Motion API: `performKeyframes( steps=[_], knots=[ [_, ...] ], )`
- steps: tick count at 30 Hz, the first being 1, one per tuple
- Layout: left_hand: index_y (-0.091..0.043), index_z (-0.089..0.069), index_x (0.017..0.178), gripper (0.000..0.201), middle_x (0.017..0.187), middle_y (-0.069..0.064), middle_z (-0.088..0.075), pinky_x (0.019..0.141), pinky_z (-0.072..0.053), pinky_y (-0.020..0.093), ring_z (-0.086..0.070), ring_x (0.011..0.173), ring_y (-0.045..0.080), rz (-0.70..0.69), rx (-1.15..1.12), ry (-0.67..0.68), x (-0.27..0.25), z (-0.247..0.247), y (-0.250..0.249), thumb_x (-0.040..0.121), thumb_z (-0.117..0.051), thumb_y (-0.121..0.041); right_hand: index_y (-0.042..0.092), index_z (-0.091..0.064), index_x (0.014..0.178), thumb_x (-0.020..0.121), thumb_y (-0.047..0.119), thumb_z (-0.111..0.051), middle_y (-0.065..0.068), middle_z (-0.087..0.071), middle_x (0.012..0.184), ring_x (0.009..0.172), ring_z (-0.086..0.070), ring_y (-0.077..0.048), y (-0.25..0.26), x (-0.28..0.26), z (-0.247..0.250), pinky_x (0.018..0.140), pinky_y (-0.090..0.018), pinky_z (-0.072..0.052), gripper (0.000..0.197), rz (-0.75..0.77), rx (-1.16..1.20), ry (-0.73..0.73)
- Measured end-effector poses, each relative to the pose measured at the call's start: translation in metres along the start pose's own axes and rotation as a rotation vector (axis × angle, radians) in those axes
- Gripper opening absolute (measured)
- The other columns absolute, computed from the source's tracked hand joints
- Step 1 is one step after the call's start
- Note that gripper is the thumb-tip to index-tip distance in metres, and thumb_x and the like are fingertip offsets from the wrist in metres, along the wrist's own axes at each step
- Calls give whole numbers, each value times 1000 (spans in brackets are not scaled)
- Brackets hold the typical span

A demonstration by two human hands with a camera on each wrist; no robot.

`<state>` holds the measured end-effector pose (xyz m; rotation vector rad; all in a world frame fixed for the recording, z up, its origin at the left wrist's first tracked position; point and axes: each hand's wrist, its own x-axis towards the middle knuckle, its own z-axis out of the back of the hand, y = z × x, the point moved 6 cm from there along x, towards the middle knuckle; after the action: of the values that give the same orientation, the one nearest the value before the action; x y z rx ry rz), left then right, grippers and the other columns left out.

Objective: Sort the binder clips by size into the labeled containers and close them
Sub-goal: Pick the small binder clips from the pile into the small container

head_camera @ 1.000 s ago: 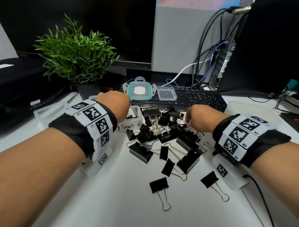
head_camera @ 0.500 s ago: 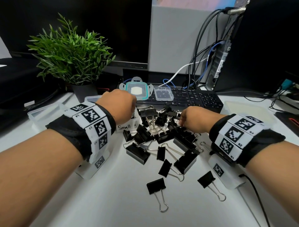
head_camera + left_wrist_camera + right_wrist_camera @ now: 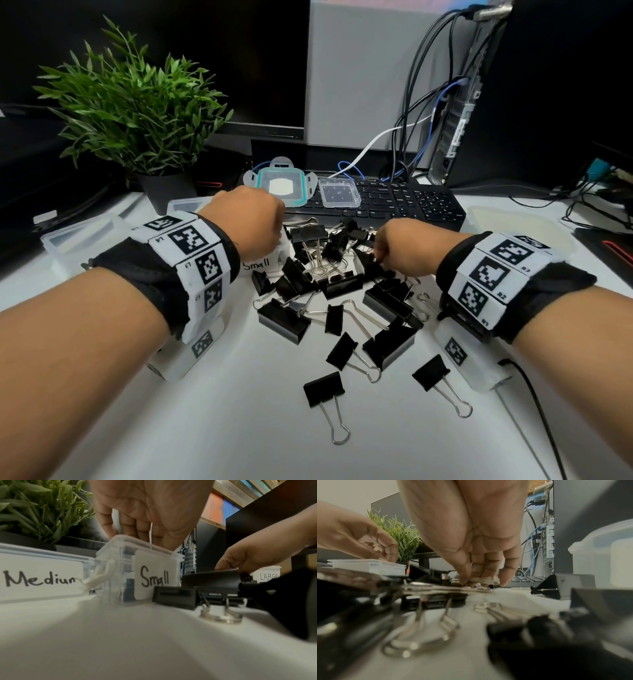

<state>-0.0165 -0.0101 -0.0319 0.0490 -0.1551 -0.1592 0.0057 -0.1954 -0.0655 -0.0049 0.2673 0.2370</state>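
Black binder clips (image 3: 329, 274) of mixed sizes lie in a heap on the white desk, with a few loose ones nearer me (image 3: 325, 390). My left hand (image 3: 250, 226) hangs over the open clear container labelled Small (image 3: 150, 572), its fingers (image 3: 137, 524) pointing down to the rim; the tips are hidden, so I cannot tell if they hold anything. My right hand (image 3: 394, 250) reaches into the heap's far right side and pinches the silver wire handle of a clip (image 3: 481, 581). The Medium container (image 3: 41, 574) stands left of Small, and the Large container (image 3: 268, 576) at far right.
A teal-rimmed lid (image 3: 281, 185) and a clear lid (image 3: 339, 193) rest on the keyboard (image 3: 394, 205) behind the heap. A potted plant (image 3: 137, 113) stands at back left, cables and a computer (image 3: 455, 120) at back right. A black cable (image 3: 534, 394) trails from my right wrist.
My left hand has moved right and forward until it hangs above the Small container. My right hand has shifted slightly left into the heap and lowered onto a clip handle.
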Motion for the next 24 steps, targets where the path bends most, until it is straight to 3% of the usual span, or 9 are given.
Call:
performKeyframes(
  steps=[4,6,8,10,12,15,18,22,24],
  knots=[
    [-23,-62,97,15,98,-2,-58,83,-38,34,-53,100,21,9,4,-17,0,2,1,91,-49,-25,2,-62,110,93,10,-50,-12,-63,109,100,-60,-28,-8,0,12,87,-34,-51,22,-123,-9,-61],
    [-22,-62,97,15,98,-1,-58,81,-37,34,-53,99,21,6,8,-25,0,2,1,91,-48,-24,1,-59,90,89,1,-49,-11,-60,92,88,-57,-28,-14,-2,19,75,-31,-48,10,-215,8,-118],
    [-22,-63,97,16,97,-1,-59,81,-37,34,-54,98,21,3,7,-24,0,1,0,91,-48,-24,4,-49,73,89,-2,-48,-10,-50,75,83,-52,-27,-17,-5,22,71,-29,-43,17,-265,-10,-100],
    [-21,-64,97,17,97,-1,-59,83,-39,34,-54,98,21,0,-2,-23,0,0,-1,91,-48,-23,3,-56,86,91,0,-47,-10,-52,79,87,-53,-27,-20,-7,20,76,-31,-45,10,-300,-16,-65],
    [-21,-64,98,18,98,-1,-60,83,-39,34,-54,99,21,-3,-7,-25,0,0,-1,91,-48,-23,-1,-59,109,92,2,-46,-14,-61,103,99,-58,-30,-21,-6,19,85,-32,-47,21,-299,8,-66],
    [-22,-64,98,17,99,-1,-60,82,-37,34,-54,100,20,-6,-22,-36,0,1,-1,91,-48,-23,0,-54,117,91,4,-48,-16,-60,117,108,-57,-32,-23,-6,20,86,-35,-47,28,-287,93,-168],
    [-23,-64,99,17,100,-2,-60,84,-39,34,-54,102,20,-11,-34,-49,0,2,0,91,-49,-24,3,-61,107,87,8,-53,-13,-65,106,98,-61,-29,-15,-1,20,82,-35,-53,22,-160,158,-254],
    [-23,-63,99,17,102,-2,-61,85,-40,34,-54,104,20,-32,-40,-66,-2,3,-2,92,-48,-24,2,-67,84,81,36,-70,-5,-65,73,65,-58,-17,-5,1,3,52,-23,-43,34,-81,129,-45],
    [-23,-63,98,16,102,-2,-61,86,-40,35,-53,104,20,-45,-50,-73,-2,3,-3,92,-48,-24,2,-70,87,78,42,-73,-7,-68,74,66,-58,-18,-5,1,2,56,-24,-43,41,-82,113,-19]
  ],
)
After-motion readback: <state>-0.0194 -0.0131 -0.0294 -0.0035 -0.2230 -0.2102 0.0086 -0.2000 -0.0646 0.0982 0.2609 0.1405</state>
